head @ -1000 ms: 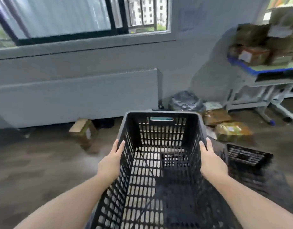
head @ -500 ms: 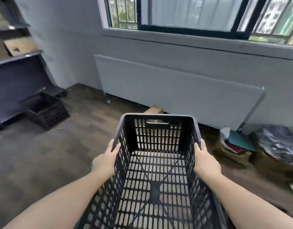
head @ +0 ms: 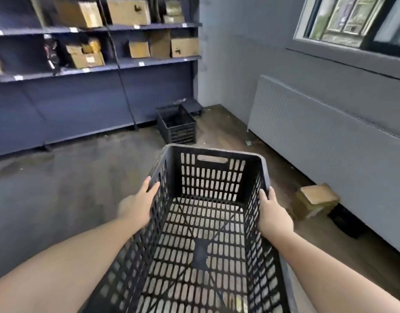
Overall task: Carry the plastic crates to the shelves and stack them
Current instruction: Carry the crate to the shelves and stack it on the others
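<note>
- Since half a second ago your view has swung left: the window [head: 352, 21] and radiator [head: 325, 141] now sit at the right edge, and the shelves [head: 97, 64], then only a sliver at the left, fill the upper left.
- You hold the black plastic crate [head: 208, 177] in front of you above the floor, its open top towards you and nothing inside; the floor shows through its slotted base.
- Your left hand [head: 138, 205] grips the left long wall near the rim, thumb over the top edge, the fingers outside the wall where you cannot tell how they lie.
- Your right hand [head: 273, 213] grips the right wall the same way, thumb along the rim, fingers hidden outside.
- Ahead, a second black crate [head: 177, 124] stands on the floor just beside the foot of the shelves, near the corner.
- Cardboard boxes [head: 127, 12] sit on the upper shelf boards.
- One small cardboard box [head: 316, 199] lies on the floor beside the radiator, to the right of your crate.
</note>
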